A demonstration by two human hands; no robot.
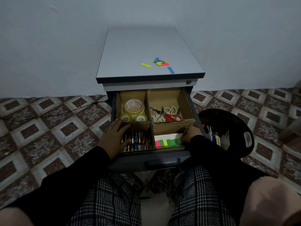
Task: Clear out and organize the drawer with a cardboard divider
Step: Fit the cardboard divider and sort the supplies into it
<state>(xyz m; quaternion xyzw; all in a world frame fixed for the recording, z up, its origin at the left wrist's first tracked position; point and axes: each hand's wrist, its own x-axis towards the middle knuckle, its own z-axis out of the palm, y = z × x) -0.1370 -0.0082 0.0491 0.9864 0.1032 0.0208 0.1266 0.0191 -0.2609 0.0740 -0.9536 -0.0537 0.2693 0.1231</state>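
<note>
The grey cabinet [146,53] stands against the wall on the patterned floor [48,121], its top drawer [162,162] pulled out over the seated person's knees. Inside sits the cardboard divider [149,110], splitting the drawer into four compartments. Far left holds three tape rolls [133,107]; far right holds scissors [166,113], one pair red-handled. Near left is packed with batteries [138,141], and the left hand [114,137] rests there, fingers [125,128] loosely spread over the batteries and the cardboard wall. Near right holds sticky flags [167,142] in pink, yellow and green; the right hand [190,134] is down at that compartment's right edge, fingers curled against the flags, though I cannot tell if they pinch anything. More loose flags [160,62] lie scattered on the cabinet top. A dark round tray [244,132] with small clutter sits just right of the drawer.
</note>
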